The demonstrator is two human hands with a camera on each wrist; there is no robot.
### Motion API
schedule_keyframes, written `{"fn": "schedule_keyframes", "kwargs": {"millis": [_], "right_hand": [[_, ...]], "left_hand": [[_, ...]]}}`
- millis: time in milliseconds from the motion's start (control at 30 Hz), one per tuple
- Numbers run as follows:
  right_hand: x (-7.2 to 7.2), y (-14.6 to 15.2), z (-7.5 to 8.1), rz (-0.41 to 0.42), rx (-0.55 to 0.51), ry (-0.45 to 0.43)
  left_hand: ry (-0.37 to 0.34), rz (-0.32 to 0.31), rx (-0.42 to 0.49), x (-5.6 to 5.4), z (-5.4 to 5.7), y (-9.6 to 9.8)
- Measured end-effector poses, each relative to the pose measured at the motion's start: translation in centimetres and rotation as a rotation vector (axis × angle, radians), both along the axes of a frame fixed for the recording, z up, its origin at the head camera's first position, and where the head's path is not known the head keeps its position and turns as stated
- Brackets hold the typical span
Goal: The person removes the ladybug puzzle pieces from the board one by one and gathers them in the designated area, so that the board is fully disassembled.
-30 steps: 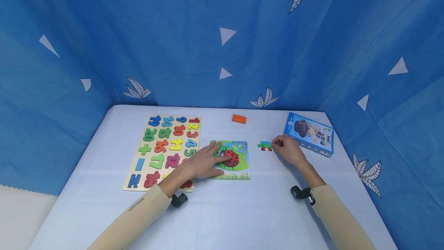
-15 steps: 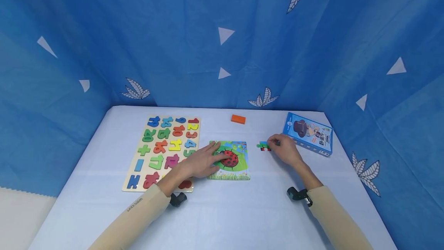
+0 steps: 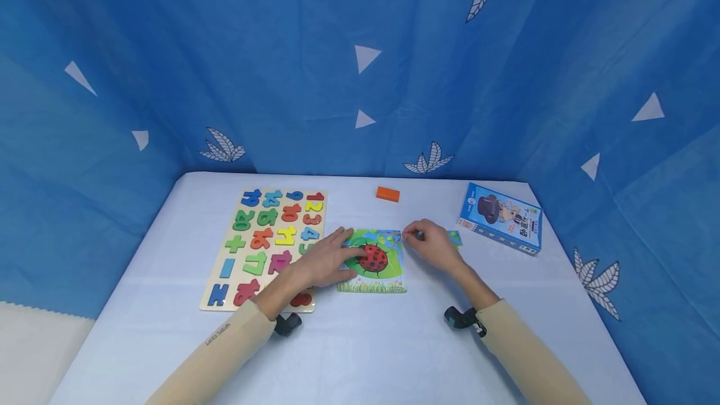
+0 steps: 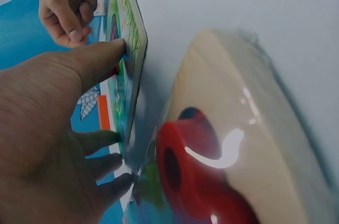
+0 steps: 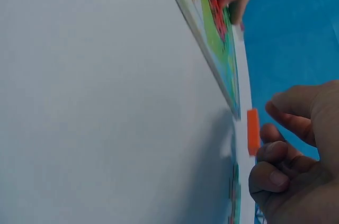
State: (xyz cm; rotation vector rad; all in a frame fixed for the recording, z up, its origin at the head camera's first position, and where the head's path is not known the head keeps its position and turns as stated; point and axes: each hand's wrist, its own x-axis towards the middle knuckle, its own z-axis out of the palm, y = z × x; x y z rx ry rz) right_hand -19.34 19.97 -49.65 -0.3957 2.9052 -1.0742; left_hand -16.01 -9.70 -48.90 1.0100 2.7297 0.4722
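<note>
"At the middle of the bench [image 3: 371,345], is that where the ladybird puzzle [image 3: 379,267] lies?"

"Yes, flat, just right of the number board [image 3: 239,280]. The left hand [image 3: 326,261] rests over its left side; the right hand [image 3: 430,244] comes to its far right corner."

"Which step would you call it?"

"Fitting or adjusting something at that corner, I'd judge, with the left hand as a brace. A loose bit of puzzle [image 3: 454,238] shows just right of the right hand, partly hidden by it."

"And the fingers?"

"On the left, spread and nearly straight, laid on the puzzle rather than gripping it. On the right, curled in, thumb and forefinger tips close together. I cannot tell whether they pinch a piece."

"What does the next move call for?"

"Likely a steady left hand and fine, low fingertip work on the right, so nothing shifts."

"How do the arms lie?"

"Both reach in from the near side, slanting inward. The left wrist passes over the number board's near right part."
</note>
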Motion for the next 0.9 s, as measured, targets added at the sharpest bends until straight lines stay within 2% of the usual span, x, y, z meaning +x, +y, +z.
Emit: {"fn": "schedule_keyframes", "kwargs": {"millis": [267, 500, 900], "right_hand": [[0.2, -3.4, 0.1, 0.138, -0.029, -0.048], [0.1, -5.4, -0.2, 0.226, 0.005, -0.059], [-0.2, -7.1, -0.1, 0.274, 0.081, -0.081]], "left_hand": [[-0.025, -0.018, -0.036, -0.1, 0.3, -0.3], [-0.058, -0.026, -0.052, -0.2, 0.4, -0.5], [-0.046, -0.043, -0.053, -0.1, 0.6, -0.6]]}}
